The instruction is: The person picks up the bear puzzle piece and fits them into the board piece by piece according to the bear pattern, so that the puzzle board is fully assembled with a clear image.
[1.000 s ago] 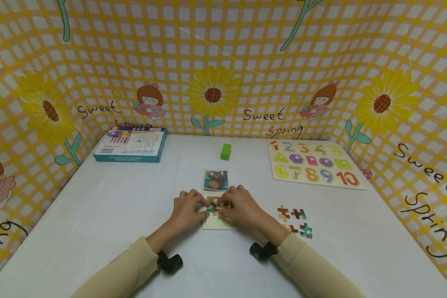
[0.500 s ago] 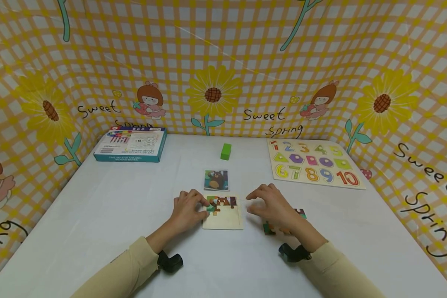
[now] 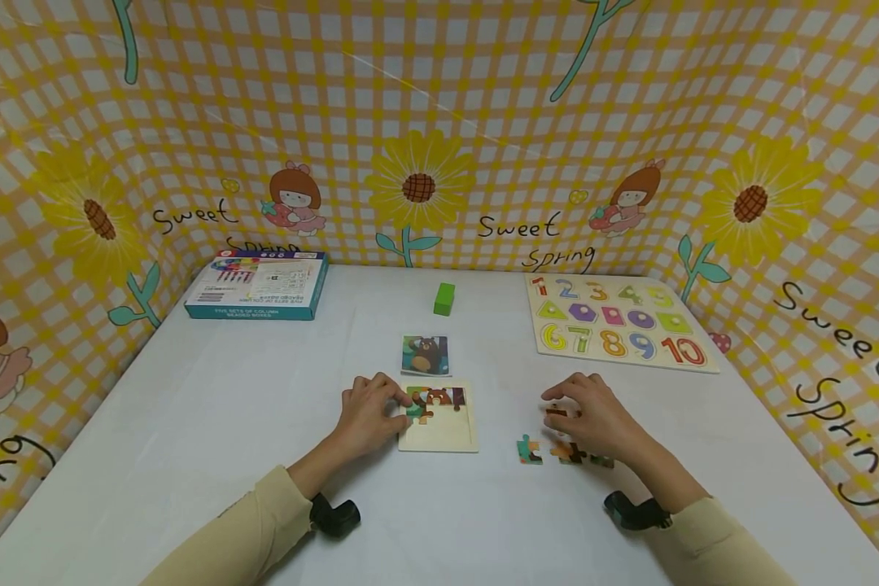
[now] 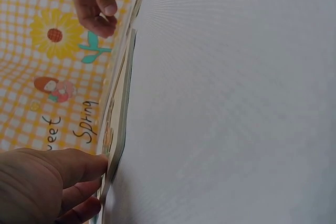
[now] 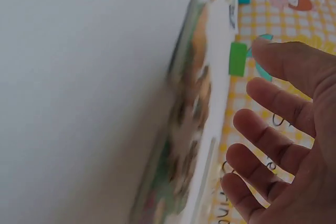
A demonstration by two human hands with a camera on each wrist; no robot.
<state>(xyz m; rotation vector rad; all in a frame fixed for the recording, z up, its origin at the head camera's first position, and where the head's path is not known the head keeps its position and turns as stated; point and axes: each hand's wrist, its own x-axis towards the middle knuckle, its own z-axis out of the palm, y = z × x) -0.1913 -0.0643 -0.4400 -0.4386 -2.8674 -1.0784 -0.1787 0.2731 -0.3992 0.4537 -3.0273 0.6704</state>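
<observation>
A light wooden puzzle board lies at the middle of the table, with several joined bear-picture pieces along its top and left side. My left hand holds the board's left edge; in the left wrist view the thumb touches the rim. Over the loose jigsaw pieces to the right hovers my right hand, thumb and fingers apart. A teal-and-orange piece and a brown piece show below it, while others are partly hidden. The right wrist view shows nothing gripped between its relaxed fingers.
Just behind the board lies a bear picture card. Farther back stands a green block. A teal box is at back left, a number board at back right. Patterned cloth walls enclose the table.
My right hand has left the puzzle board and moved right, over the loose pieces, uncovering the joined pieces on the board. The left hand stays at the board's left edge.
</observation>
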